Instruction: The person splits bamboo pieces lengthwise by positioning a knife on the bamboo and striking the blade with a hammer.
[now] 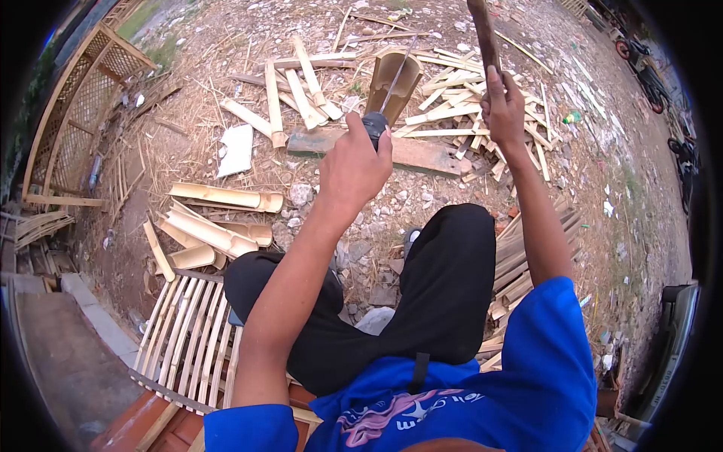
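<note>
My left hand (354, 162) is closed around the dark handle of a long-bladed knife (391, 94), whose thin blade points away from me. Beneath the blade, a split bamboo piece (407, 81) shows its hollow inside, its near end by a thick wooden plank (429, 157). I cannot tell whether the blade touches the bamboo. Raised on the other side, my right hand (504, 113) grips a dark wooden stick (484, 34), its upper end out of view.
Narrow bamboo strips (456, 102) are heaped beyond the plank. Halved bamboo pieces (215, 230) lie at left, near a slatted bamboo panel (188, 331). More strips (520, 256) are stacked by my right knee. A lattice frame (71, 128) stands far left; motorbikes (644, 71) are far right.
</note>
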Motion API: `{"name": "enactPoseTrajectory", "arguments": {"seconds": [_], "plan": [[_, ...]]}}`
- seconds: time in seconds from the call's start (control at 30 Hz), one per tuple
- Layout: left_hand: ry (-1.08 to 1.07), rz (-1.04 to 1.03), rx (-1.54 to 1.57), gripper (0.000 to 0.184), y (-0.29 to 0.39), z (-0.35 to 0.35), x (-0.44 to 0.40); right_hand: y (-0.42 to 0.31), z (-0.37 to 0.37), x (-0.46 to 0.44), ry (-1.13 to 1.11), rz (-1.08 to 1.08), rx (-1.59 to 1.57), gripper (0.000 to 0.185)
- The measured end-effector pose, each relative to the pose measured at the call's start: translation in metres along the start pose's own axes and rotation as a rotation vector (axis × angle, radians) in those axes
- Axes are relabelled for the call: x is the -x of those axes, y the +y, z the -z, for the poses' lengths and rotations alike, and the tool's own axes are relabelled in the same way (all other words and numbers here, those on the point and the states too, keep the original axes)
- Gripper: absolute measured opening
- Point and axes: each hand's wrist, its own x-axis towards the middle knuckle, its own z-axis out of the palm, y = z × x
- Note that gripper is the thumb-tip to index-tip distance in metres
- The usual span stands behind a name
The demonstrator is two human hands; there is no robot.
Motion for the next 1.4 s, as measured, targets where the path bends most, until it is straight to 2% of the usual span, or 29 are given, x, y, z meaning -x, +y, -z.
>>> {"name": "enactPoseTrajectory", "arguments": {"seconds": [0.03,0.07,0.13,0.27,0.33,0.4,0.53,0.6,0.67,0.73,0.77,0.87,0.93,0.97,1.07,1.1,1.2,1.27,1.33,1.4], "plan": [[-0.004,0.002,0.003,0.047,0.0,0.0,0.001,0.035,-0.004,0.0,-0.031,-0.008,0.128,0.051],[-0.009,0.01,-0.006,0.047,-0.002,-0.003,-0.001,0.035,-0.008,0.015,-0.081,0.042,0.31,0.058],[-0.023,0.011,-0.032,0.047,-0.007,-0.01,-0.006,0.065,-0.006,0.013,-0.288,0.008,0.53,0.06],[-0.016,0.026,-0.049,0.047,-0.007,-0.011,-0.001,0.062,-0.009,0.019,-0.25,-0.076,0.477,0.058],[-0.007,0.023,-0.045,0.046,-0.009,-0.013,-0.003,0.029,-0.006,0.014,-0.246,-0.133,0.438,0.055],[-0.009,0.017,-0.055,0.046,-0.009,-0.011,-0.002,0.017,-0.001,0.005,-0.192,-0.046,0.357,0.057],[-0.039,0.04,-0.052,0.046,-0.007,-0.007,0.001,0.0,-0.009,0.003,-0.047,-0.012,-0.164,0.045],[-0.043,0.051,-0.053,0.045,-0.007,-0.007,0.001,0.043,-0.023,0.01,-0.025,-0.003,-0.073,0.047],[-0.059,0.061,-0.065,0.045,-0.008,-0.01,-0.001,0.092,-0.02,0.019,-0.266,-0.019,0.461,0.051],[-0.1,0.072,-0.099,0.046,-0.023,-0.024,-0.006,0.097,-0.018,0.028,-0.349,-0.109,0.476,0.054],[-0.078,0.062,-0.093,0.046,-0.028,-0.031,-0.009,0.102,-0.022,0.03,-0.285,-0.04,0.496,0.053],[-0.058,0.058,-0.08,0.047,-0.032,-0.046,-0.006,0.061,-0.026,0.042,-0.249,-0.322,0.332,0.051],[-0.061,0.057,-0.078,0.047,-0.033,-0.047,-0.008,0.065,-0.019,0.035,-0.241,-0.287,0.338,0.051],[-0.06,0.058,-0.072,0.047,-0.033,-0.048,-0.009,0.086,-0.016,0.031,-0.18,-0.193,0.338,0.049],[-0.063,0.075,-0.037,0.047,-0.032,-0.05,-0.011,0.079,-0.009,0.041,-0.206,-0.405,0.183,0.055],[-0.065,0.082,-0.02,0.047,-0.032,-0.048,-0.011,0.096,-0.009,0.045,-0.198,-0.472,0.114,0.051],[-0.085,0.117,0.059,0.051,-0.037,-0.05,-0.011,0.176,-0.01,0.066,-0.187,-0.301,0.273,0.05],[-0.103,0.146,0.137,0.053,-0.037,-0.051,-0.015,0.176,-0.01,0.085,-0.288,-0.531,0.231,0.052],[-0.142,0.189,0.234,0.054,-0.034,-0.054,-0.012,0.227,-0.013,0.098,-0.342,-0.628,0.241,0.053],[-0.168,0.243,0.342,0.058,-0.03,-0.055,-0.013,0.268,-0.016,0.114,-0.352,-0.634,0.202,0.043]]}}
